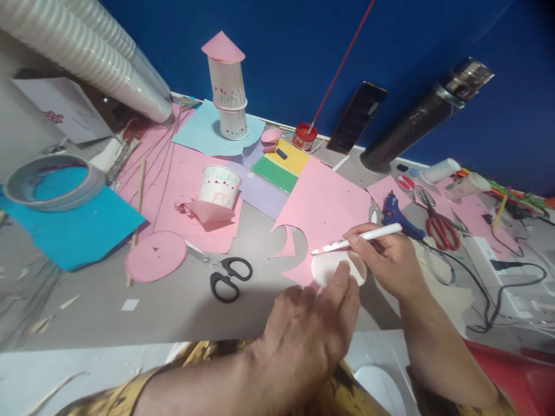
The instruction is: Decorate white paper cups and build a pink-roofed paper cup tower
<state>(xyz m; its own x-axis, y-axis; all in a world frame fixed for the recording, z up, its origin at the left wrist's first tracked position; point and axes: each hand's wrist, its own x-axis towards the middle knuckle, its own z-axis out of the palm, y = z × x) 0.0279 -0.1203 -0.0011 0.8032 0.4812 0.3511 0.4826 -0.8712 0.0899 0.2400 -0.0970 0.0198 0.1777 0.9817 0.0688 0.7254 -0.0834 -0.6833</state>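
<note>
My right hand [390, 257] is closed round a white pen [358, 238], whose tip touches a pink paper sheet [325, 202] beside an upturned white paper cup [333, 267]. My left hand [310, 329] rests on that cup, thumb on its rim and fingers curled over its near side. The sheet has curved cut-outs at its lower left edge.
Black scissors [228, 277] and a pink paper circle [156, 254] lie to the left. A decorated cup [218, 186], a cup tower with a pink cone [226, 86], red paint pot [304, 136], blue glue gun [396, 215], red scissors [439, 225], phone [356, 115], flask [427, 112] and cables [494, 289] surround them.
</note>
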